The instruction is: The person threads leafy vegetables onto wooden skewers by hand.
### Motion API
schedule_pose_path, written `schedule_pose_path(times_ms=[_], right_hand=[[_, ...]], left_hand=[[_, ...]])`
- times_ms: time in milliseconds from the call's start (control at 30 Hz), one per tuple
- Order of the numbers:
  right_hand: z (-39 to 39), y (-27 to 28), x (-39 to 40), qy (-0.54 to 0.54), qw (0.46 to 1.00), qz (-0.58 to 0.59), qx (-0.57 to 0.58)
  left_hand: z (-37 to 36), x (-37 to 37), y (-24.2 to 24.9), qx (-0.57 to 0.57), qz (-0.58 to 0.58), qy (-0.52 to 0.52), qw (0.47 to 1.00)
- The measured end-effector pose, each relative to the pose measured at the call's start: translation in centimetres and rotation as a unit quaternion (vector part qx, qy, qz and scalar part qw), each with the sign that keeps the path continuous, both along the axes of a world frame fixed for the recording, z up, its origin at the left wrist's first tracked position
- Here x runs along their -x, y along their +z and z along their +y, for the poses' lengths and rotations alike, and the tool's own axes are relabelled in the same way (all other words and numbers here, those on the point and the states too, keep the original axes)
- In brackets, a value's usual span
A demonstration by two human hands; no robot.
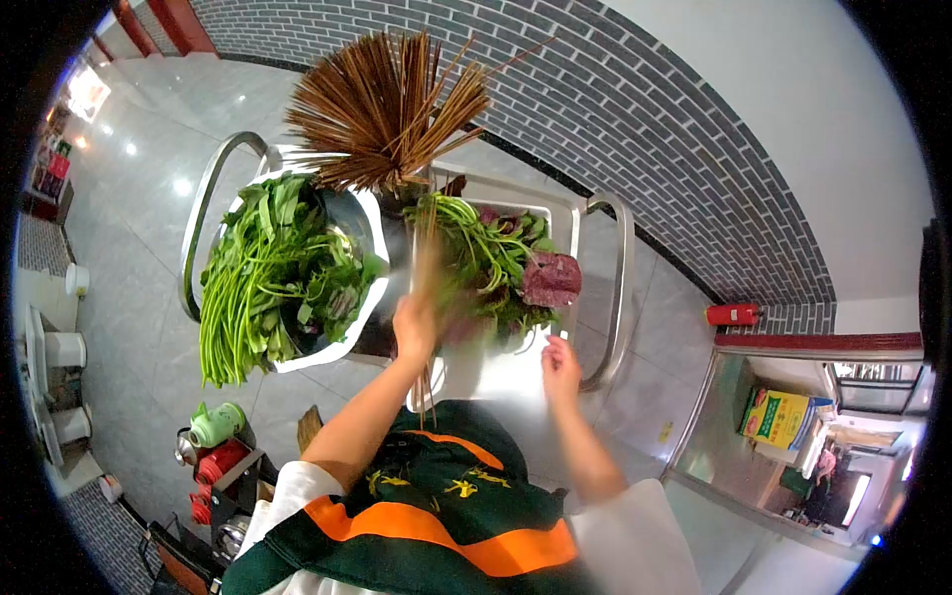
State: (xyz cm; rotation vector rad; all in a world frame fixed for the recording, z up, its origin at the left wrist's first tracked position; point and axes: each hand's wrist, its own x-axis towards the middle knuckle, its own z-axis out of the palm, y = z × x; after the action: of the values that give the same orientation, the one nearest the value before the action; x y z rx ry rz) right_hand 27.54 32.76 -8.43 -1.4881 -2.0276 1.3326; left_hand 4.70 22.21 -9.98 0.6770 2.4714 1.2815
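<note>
- head view: i find bare surface on the tray [486, 382] between left hand [415, 327] and right hand [561, 371]; a metal rail [624, 288] bounds the right side.
- left grasps thin sticks [425, 392], protruding above and below the fist.
- right: fingers curled; contents, i cannot tell.

Cart [570, 220], left end as the worker faces it: basin [380, 263] holding greens [233, 307], stems hanging over its near-left rim.
Far edge, middle: upright bundle of sticks [382, 109].
Right half: tray [486, 382], leaves [486, 243] towards its far edge.
Hands: left [415, 332] between basin and tray; right [561, 372] by the tray's right edge.
Beyond, as I see it: brick wall [635, 119].
</note>
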Motion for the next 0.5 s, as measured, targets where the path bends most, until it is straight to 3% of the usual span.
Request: schedule_pose_path(times_ms=[33, 67, 100, 167, 233, 267, 500], right_hand=[[0.1, 0.4, 0.5, 0.0, 1.0, 0.001, -0.001], [0.4, 0.8, 1.0, 0.145, 0.97, -0.051, -0.187], [0.8, 1.3, 1.6, 0.28, 0.884, -0.1, -0.361], [2.0, 0.0, 2.0, 0.299, 0.872, -0.087, -0.378], [3.4, -0.3, 2.2, 0.362, 0.807, -0.064, -0.462], [3.5, -0.1, 2.0, 0.378, 0.8, -0.065, -0.461], [1.6, 4.7, -3.3, 0.391, 0.81, -0.023, -0.437]], left_hand=[[-0.2, -0.2, 0.6, -0.019, 0.019, 0.001, 1.0], [-0.5, -0.4, 1.3, -0.02, 0.02, 0.0, 1.0], [-0.9, -0.7, 2.2, -0.032, 0.016, -0.017, 0.999], [-1.0, -1.3, 4.6, -0.045, 0.013, -0.037, 0.998], [-0.5, -2.1, 6.9, -0.101, -0.008, -0.152, 0.983], [0.1, -2.2, 7.0, -0.135, -0.005, -0.207, 0.969], [3.5, -3.0, 2.2, -0.062, 0.058, -0.258, 0.962]])
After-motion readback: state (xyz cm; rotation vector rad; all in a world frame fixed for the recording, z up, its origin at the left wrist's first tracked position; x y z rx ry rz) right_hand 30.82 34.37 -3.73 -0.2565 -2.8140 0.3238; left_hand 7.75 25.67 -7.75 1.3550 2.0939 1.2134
